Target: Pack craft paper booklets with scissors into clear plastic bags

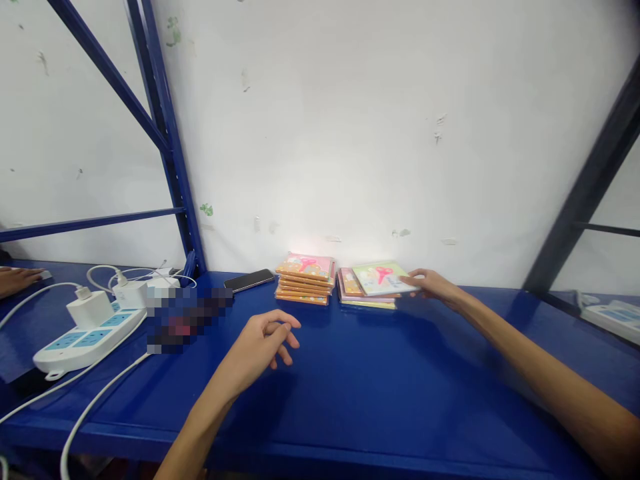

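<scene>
My right hand [425,283] pinches the right edge of a thin, pale green-and-white packet [373,279] with pink scissors on its front. That packet lies over, or just above, a short stack of similar packets [350,283] near the wall; whether it touches them I cannot tell. To the left stands a taller stack of orange-edged packets [304,287], also with pink scissors on its top one. My left hand [270,340] hovers above the blue table in front of that stack, fingers loosely bent and apart, with nothing in them.
A black phone [249,280] lies left of the stacks. Farther left, a white power strip [90,340] carries chargers and white cables, beside a pixelated dark object [190,320]. Blue metal posts [167,147] flank the table [400,400]. Another person's hand [20,280] shows at far left.
</scene>
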{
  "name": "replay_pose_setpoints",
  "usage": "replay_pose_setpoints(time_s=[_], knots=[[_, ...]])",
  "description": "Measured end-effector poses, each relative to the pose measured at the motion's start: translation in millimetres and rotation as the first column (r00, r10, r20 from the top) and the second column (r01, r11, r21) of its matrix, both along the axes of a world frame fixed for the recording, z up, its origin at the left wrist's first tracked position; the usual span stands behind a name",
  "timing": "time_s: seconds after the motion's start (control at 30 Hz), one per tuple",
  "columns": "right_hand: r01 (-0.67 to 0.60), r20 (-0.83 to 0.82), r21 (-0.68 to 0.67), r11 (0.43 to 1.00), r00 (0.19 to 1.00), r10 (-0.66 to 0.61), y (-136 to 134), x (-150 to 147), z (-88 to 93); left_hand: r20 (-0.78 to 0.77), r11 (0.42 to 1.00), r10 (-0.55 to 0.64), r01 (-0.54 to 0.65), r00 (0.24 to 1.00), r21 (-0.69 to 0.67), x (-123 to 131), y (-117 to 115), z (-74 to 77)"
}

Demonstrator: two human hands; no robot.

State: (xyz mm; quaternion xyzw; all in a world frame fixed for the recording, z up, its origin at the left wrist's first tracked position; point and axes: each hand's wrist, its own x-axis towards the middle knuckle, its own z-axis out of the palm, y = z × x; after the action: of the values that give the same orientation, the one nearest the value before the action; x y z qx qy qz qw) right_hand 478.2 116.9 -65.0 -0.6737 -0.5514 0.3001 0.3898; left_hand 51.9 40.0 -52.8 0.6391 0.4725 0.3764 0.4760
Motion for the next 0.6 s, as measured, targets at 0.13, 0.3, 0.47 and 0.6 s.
replay_pose_setpoints(time_s=[0.13, 0.3, 0.47, 0.6], knots=[[0.021, -0.141, 0.131, 0.991, 0.99, -0.002, -14, 10, 4.3, -0.025, 0.999, -0.025, 0.026, 0.999, 0.031, 9, 2, -10.7], [-0.153, -0.312, 0.161, 0.975, 0.929, 0.197, -34, -16, 15.3, -0.134, 0.957, 0.04, 0.0, 0.99, 0.29, 28, -9, -21.4], [-0.428, -0.245, 0.088, 0.899, 0.866, 0.436, -51, -69, 14.4, -0.142, 0.916, 0.061, 0.001, 0.988, 0.401, 40, -15, -29.0], [-0.533, -0.224, 0.061, 0.844, 0.817, 0.532, -57, -92, 5.9, -0.289, 0.927, 0.066, 0.049, 0.955, 0.372, 36, -10, -32.0]])
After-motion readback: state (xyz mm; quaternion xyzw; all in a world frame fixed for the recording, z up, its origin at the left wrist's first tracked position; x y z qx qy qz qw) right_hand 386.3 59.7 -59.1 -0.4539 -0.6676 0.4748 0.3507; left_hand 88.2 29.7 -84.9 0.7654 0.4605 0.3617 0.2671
